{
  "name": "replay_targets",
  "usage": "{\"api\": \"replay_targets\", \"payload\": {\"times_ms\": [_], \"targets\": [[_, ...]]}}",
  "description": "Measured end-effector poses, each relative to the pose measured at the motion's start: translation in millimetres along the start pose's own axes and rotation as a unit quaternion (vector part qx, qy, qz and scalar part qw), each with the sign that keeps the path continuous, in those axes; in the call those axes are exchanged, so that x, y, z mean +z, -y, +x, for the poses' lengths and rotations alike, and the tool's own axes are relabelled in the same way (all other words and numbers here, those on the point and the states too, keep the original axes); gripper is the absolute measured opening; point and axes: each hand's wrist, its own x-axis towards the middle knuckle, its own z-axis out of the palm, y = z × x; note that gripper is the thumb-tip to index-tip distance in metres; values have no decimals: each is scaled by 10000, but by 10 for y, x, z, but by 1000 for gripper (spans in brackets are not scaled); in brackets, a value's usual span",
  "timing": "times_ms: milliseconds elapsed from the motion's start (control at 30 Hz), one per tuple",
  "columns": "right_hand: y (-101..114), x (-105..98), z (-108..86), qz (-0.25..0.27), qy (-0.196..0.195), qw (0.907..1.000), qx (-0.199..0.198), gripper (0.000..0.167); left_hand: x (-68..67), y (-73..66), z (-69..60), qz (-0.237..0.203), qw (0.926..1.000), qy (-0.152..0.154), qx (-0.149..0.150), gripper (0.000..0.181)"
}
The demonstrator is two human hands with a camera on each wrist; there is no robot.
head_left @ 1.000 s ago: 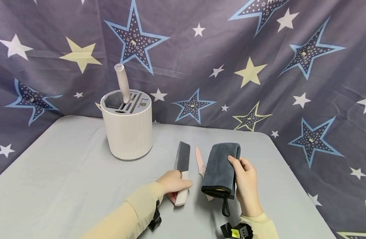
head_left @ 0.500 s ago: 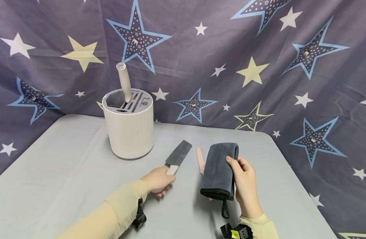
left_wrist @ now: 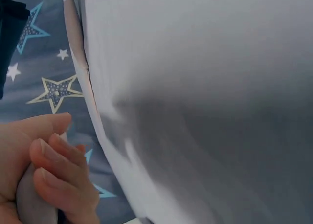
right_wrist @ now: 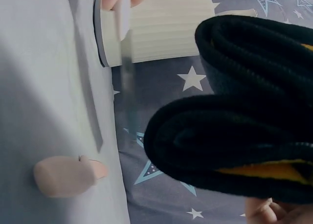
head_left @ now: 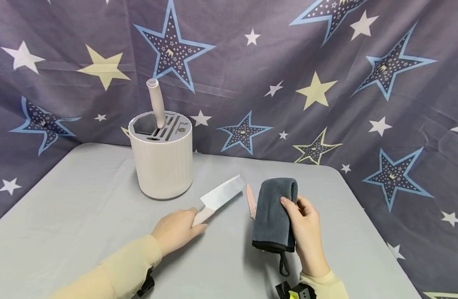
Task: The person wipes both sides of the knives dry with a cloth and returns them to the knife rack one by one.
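My left hand [head_left: 178, 228] grips a cleaver [head_left: 222, 193] by its white handle, the wide blade pointing away to the right and catching the light. In the left wrist view the fingers are curled round the handle [left_wrist: 34, 199]. The right wrist view shows the blade raised off the table. My right hand [head_left: 307, 232] holds a folded dark grey cloth [head_left: 274, 211] with black edging and a hanging loop, thumb on its near face. Partly hidden behind the cloth lies a small pink knife [head_left: 251, 199]; its handle [right_wrist: 63, 176] shows in the right wrist view.
A white round knife block [head_left: 162, 170] stands at the back left of the grey table [head_left: 83, 216]. One light-handled tool [head_left: 156, 104] sticks up from its slotted top. A star-patterned curtain [head_left: 229, 74] hangs behind the table.
My left hand has lifted the cleaver and moved left with it. The blade has tilted rightward and turned, from dark to shiny. My right hand and the cloth have barely moved.
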Motion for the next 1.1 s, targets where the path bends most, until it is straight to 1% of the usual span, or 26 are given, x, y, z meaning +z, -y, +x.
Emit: {"api": "replay_targets", "payload": {"times_ms": [100, 200, 333, 467, 667, 867, 933, 1100], "targets": [[4, 14, 13, -17, 0, 10000, -46, 28, -67, 24, -56, 285, 9986, -295, 322, 30], [10, 17, 30, -152, 16, 9998, -144, 28, -139, 28, -113, 501, 9953, -534, 637, 32], [17, 6, 61, -538, 90, 9977, -411, 26, -204, 18, -193, 709, 9890, -836, 998, 33], [44, -3, 90, -1020, 120, 9920, -740, 26, -230, 14, -267, 881, 9826, -1055, 1248, 32], [75, -9, 129, -1663, 186, 9791, -1159, 24, -259, 18, -339, 976, 9792, -1104, 1395, 29], [92, -13, 181, -2149, 309, 9656, -1430, 24, -265, 40, -381, 1026, 9742, -1283, 1551, 25], [96, -9, 200, -2320, 318, 9598, -1546, 25, -263, 44, -392, 1031, 9736, -1292, 1572, 24], [89, 9, 255, -2795, 324, 9416, -1848, 28, -258, 38, -416, 1048, 9724, -1284, 1644, 24]]}}
